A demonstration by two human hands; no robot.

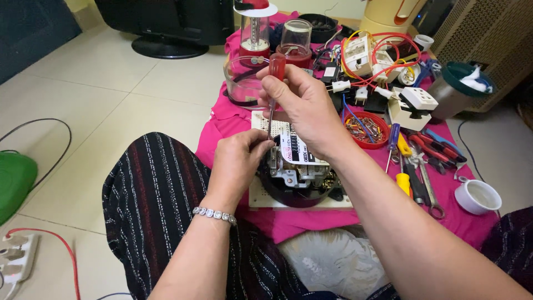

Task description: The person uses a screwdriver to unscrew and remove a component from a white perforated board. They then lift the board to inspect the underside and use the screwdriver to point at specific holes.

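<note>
- On the pink cloth (288,222), centre of view: an opened appliance base (297,172) with exposed metal parts sits on a white board (261,197).
- Right hand (302,105): fingers closed around the red handle of a screwdriver (276,69), shaft upright, tip at the base's left edge.
- Left hand (239,161): fingertips pressed together at the shaft's lower end, touching the base.
- Just right of the base: a red bowl (363,128) and loose hand tools (416,161).

The screwdriver (273,94) tip was hidden behind the left hand (237,164) at the opened black appliance (297,172), whose near side the right hand (302,108) partly covered. A green object (14,180) was cut off at the frame's left edge.
</note>
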